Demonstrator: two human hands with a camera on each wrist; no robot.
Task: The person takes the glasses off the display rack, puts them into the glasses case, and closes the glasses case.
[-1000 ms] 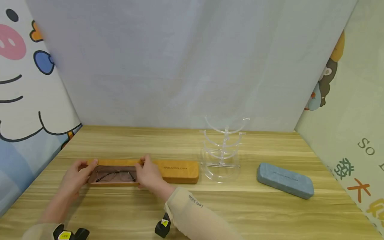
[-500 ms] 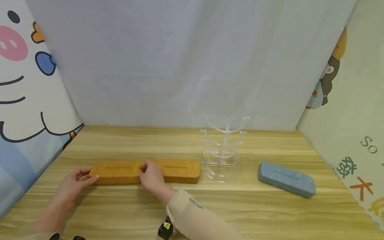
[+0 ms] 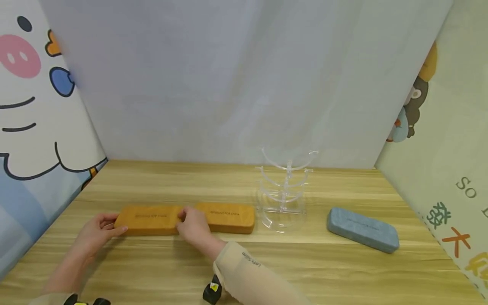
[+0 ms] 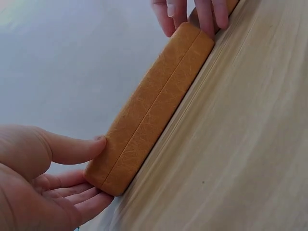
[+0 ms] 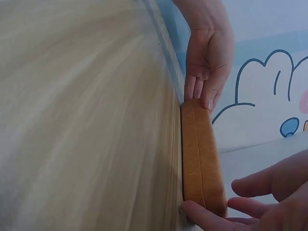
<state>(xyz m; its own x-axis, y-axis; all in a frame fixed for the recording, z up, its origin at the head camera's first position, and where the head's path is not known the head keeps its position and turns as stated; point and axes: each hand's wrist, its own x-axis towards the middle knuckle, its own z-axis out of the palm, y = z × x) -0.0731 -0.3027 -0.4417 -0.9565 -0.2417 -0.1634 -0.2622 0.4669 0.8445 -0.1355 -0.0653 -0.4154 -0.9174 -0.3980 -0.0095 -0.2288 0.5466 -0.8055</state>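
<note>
An orange glasses case with dark lettering lies closed on the wooden table, lid down; its front seam shows in both wrist views. My left hand holds its left end, thumb on the front edge and fingers about the end. At the other end, my right hand has its fingers about the corner. In the right wrist view one finger stands off above the lid while another touches the lower edge. Just right of that hand lies a second orange glasses case. The glasses inside the first case are hidden.
A clear tiered display stand rises right of the second orange case. Farther right, a blue glasses case lies at a slant. A pale curtain hangs behind the table, with printed cloths at both sides.
The left orange case stood open with glasses showing inside one second ago; its lid came down and is closed now. My left hand moved slightly downward to the front edge.
</note>
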